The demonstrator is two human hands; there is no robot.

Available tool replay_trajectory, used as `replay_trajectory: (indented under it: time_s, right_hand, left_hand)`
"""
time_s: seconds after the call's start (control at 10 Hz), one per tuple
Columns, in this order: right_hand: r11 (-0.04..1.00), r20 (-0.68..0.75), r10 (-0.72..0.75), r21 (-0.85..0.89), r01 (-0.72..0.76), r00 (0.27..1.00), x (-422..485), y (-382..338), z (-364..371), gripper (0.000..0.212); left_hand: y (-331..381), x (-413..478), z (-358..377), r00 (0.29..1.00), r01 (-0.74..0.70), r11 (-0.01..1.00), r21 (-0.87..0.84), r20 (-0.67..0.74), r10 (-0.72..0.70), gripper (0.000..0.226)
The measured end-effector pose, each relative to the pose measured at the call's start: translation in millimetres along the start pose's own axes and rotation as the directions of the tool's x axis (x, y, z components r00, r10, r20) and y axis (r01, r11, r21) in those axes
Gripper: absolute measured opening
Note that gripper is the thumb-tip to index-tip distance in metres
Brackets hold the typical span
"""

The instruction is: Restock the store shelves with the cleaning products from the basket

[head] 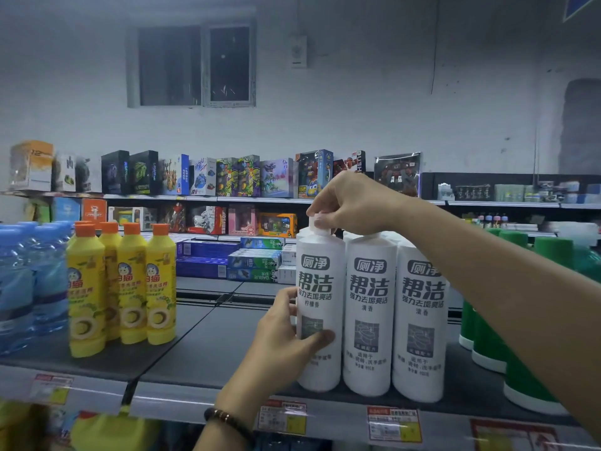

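Both hands (286, 340) (349, 203) grip a white bottle (320, 288) on the shelf (201, 349).

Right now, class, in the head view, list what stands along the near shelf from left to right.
Blue water bottles → yellow bottles with orange caps → held white bottle, gripped by the left hand and right hand → second white bottle → third white bottle → green bottles.

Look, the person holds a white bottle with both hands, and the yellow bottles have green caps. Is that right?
Not quite. In the head view the yellow bottles have orange caps, not green. The rest is right: the left hand grips the white bottle and the right hand pinches its top.
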State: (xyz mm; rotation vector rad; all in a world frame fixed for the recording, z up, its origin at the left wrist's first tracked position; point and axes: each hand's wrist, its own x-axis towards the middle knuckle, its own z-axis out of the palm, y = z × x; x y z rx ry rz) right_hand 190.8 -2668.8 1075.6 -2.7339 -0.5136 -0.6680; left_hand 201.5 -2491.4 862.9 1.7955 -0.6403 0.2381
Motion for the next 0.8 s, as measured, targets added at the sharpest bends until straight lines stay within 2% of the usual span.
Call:
replay_trajectory:
  time_s: [0.3, 0.5, 0.6, 0.7, 0.8]
  right_hand:
    - [0.997, -0.026, -0.005, -0.078, 0.003, 1.000, -10, -6, 7, 0.026]
    - [0.995, -0.058, -0.023, -0.094, 0.017, 0.998, -23, -7, 8, 0.045]
    - [0.996, -0.163, -0.030, -0.086, 0.016, 0.986, -34, -5, 6, 0.048]
    - [1.000, -0.404, -0.005, 0.007, 0.008, 0.915, -49, -8, -3, 0.032]
    - [0.964, -0.599, 0.162, 0.267, 0.004, 0.784, -65, -12, -16, 0.017]
  left_hand:
    - [-1, 0, 2, 1.000, 0.028, 1.000, -0.010, -0.007, -0.029, 0.068]
    - [-3, 3, -2, 0.999, 0.042, 0.999, -0.007, 0.016, -0.041, 0.063]
    - [8, 2, -4, 0.994, 0.050, 0.997, -0.050, -0.097, -0.055, 0.071]
    - [30, 2, -7, 0.942, -0.021, 0.999, -0.035, -0.334, 0.008, 0.057]
    - [58, 6, -13, 0.917, -0.155, 0.981, -0.119, -0.386, 0.098, 0.028]
